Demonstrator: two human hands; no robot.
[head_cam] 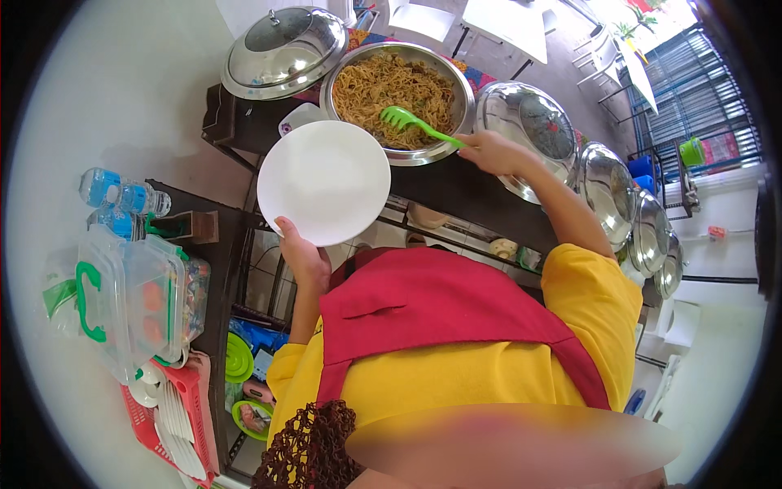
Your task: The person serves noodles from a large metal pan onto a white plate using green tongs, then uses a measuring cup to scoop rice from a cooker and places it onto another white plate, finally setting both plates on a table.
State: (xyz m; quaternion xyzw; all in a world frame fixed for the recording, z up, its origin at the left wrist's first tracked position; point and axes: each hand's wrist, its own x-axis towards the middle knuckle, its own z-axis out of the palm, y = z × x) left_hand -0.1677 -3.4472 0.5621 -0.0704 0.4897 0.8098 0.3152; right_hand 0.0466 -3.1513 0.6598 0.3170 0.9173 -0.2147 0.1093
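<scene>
My left hand [303, 253] grips the near-left rim of a white plate [324, 183], thumb on top, with no food on it. The handle of a green plastic spaghetti server [421, 124] is in my right hand [492, 153]. Its toothed head rests on the cooked noodles [391, 85], which fill a wide steel pan [469, 116]. The plate is just short of the pan at its near-left side, hiding part of a small white dish [299, 116] behind it.
Glass-topped steel lids [284, 52] stand left of the noodle pan, and several lidded pans [507, 113] curve away to the right. On the left side table are water bottles [125, 195], a clear plastic box [110, 293] and a red basket [201, 391] of white utensils.
</scene>
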